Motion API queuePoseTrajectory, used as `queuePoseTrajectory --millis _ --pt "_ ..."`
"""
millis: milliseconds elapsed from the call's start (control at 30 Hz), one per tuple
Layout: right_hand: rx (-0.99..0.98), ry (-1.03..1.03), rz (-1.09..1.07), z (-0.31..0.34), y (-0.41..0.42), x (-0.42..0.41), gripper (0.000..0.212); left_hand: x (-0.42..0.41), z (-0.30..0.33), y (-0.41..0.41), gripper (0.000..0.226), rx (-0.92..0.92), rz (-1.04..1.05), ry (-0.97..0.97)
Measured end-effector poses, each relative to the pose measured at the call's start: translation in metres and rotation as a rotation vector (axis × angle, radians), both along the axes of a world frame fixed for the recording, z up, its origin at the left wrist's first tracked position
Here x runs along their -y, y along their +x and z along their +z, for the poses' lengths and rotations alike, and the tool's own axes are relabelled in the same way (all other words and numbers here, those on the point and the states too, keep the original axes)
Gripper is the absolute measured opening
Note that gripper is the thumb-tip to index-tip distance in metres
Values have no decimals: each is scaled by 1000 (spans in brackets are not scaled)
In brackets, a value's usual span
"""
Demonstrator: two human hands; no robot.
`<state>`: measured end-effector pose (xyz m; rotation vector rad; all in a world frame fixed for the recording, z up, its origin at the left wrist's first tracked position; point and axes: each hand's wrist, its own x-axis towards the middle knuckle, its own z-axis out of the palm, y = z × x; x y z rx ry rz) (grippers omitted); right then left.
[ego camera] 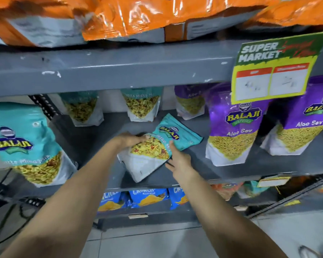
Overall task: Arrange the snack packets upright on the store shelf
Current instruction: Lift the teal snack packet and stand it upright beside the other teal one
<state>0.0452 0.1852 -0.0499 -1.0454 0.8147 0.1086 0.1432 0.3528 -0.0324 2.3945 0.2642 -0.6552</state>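
Observation:
A teal Balaji snack packet [153, 151] lies tilted on the grey middle shelf [222, 170], its top pointing up and right. My left hand [131, 139] grips its upper left edge. My right hand [179, 159] holds its lower right side, fingers against the packet. Another teal packet [24, 146] stands upright at the left. Two smaller teal packets [82, 108] [142, 105] stand at the back. Purple Aloo Sev packets [231, 127] [302, 120] stand upright at the right.
Orange packets [119, 15] lie on the shelf above. A green and yellow supermarket price tag [270, 67] hangs from the upper shelf edge. Blue packets [147, 198] fill the lower shelf. Pale floor tiles [157, 243] show below.

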Motion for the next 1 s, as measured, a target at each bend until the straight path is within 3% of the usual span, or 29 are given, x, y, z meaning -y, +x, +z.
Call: queuePoseTrajectory --millis 100,200,333,500,733,800,900,1000 --pt "28 -85 -21 -1 -6 -12 38 -12 3 -22 89 -8 -1 -19" --pt "157 -50 -10 -6 -32 -14 22 -27 0 -72 69 215 126 -115" --pt "397 76 64 -6 -60 -15 26 -40 -8 -130 58 484 280 -295" --pt "542 27 175 10 -68 -17 26 -46 -18 -154 46 669 325 -356" --pt "719 -248 318 41 -39 -12 30 -53 -7 -133 44 744 281 -534" --pt "764 -334 361 48 -26 -10 30 -56 -3 -120 51 728 257 -586" --pt "749 -439 415 42 -13 -8 36 -61 -8 -105 42 662 201 -567" --pt "701 -419 501 38 -5 -7 44 -67 -9 -96 43 560 154 -575"
